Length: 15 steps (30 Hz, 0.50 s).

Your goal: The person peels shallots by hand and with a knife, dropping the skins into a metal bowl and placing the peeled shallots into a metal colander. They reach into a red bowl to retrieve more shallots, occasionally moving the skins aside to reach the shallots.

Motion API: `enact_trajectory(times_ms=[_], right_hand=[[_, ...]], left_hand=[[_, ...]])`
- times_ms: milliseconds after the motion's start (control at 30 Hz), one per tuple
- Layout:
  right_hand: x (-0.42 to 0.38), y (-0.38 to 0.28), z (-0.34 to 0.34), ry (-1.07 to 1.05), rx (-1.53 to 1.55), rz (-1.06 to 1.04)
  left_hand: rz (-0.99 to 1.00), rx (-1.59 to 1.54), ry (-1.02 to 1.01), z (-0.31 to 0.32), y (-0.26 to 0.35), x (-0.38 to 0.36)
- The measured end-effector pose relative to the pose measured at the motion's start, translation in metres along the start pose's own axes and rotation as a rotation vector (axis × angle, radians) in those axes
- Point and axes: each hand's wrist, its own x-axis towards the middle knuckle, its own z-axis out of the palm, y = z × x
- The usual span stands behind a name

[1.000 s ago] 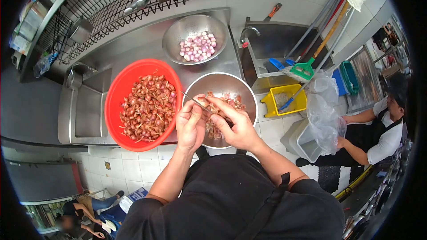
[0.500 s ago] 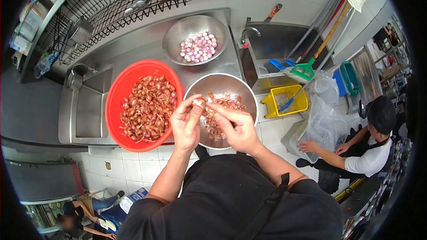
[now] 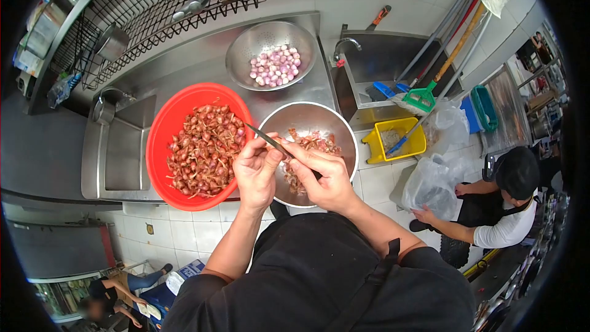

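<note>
My right hand (image 3: 324, 173) is closed round a small knife (image 3: 268, 139), its dark blade pointing up and left across the fingertips of my left hand. My left hand (image 3: 255, 171) pinches a shallot, now mostly hidden behind the blade and fingers. Both hands are over the near-left part of a steel bowl (image 3: 345, 124) with papery reddish peels (image 3: 316, 141) inside. To the left stands a red basin (image 3: 161, 117) heaped with unpeeled shallots (image 3: 203, 147). Behind the bowl, a steel colander (image 3: 239, 55) holds peeled pinkish-white shallots (image 3: 275, 66).
A sink (image 3: 126, 147) lies at the left, under a wire rack (image 3: 153, 18). Another sink (image 3: 362, 71) with brooms stands at the right, beside a yellow bucket (image 3: 405, 129). A co-worker (image 3: 507, 209) crouches at the right with a clear plastic bag (image 3: 436, 187). Another person is at lower left.
The knife blade has swung up into view across my left fingertips, covering the shallot seen there before. At the right, the co-worker has shifted and handles the plastic bag.
</note>
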Motion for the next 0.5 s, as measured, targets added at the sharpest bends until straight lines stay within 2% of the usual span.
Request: enact_trajectory(times_ms=[100, 167, 200, 233, 300, 433, 500], right_hand=[[0.001, 0.002, -0.004, -0.038, 0.027, 0.088], [0.0, 0.007, -0.003, 0.022, 0.235, 0.285], [0.001, 0.004, -0.008, 0.003, 0.295, 0.465], [0.002, 0.005, -0.009, 0.001, 0.294, 0.465], [0.003, 0.007, -0.009, -0.013, 0.304, 0.335], [0.0, -0.007, -0.003, -0.085, 0.308, 0.353], [-0.002, 0.001, 0.005, -0.004, 0.149, 0.125]], left_hand=[[0.023, 0.024, 0.03, -0.002, -0.003, 0.0], [-0.028, 0.025, -0.011, -0.004, 0.001, 0.001], [-0.027, 0.025, -0.01, -0.003, 0.003, 0.001], [-0.034, 0.002, -0.024, -0.001, 0.004, 0.002], [-0.042, -0.023, -0.035, -0.002, 0.002, 0.001], [-0.067, -0.041, 0.01, -0.005, 0.0, 0.001], [-0.065, -0.029, 0.022, -0.004, -0.002, 0.0]])
